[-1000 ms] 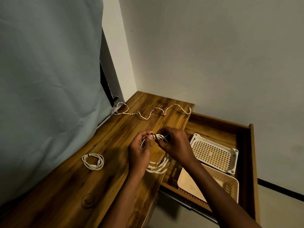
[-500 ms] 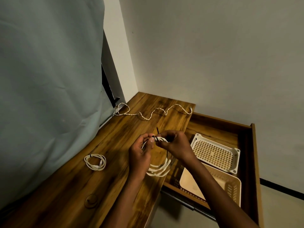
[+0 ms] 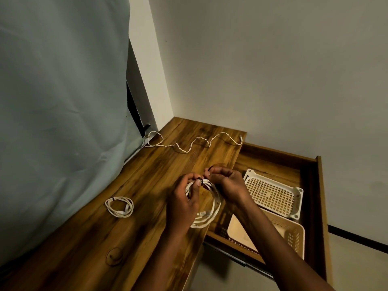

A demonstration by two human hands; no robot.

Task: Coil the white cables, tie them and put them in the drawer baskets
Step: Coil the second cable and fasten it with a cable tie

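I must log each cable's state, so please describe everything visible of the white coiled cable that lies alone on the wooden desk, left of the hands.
The small white coiled cable lies flat on the brown wooden desk top, near the pale blue-grey curtain. It forms several loose round loops, and a dark tie binds them at the upper left. A white plug end shows at the lower side. Neither hand touches it.

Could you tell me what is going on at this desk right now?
A person is tying a coiled white cable with a dark tie, the left hand gripping the coil and the right hand working the tie. One tied coil lies on the desk, and a loose cable waits at the back. Both baskets in the open drawer look empty.
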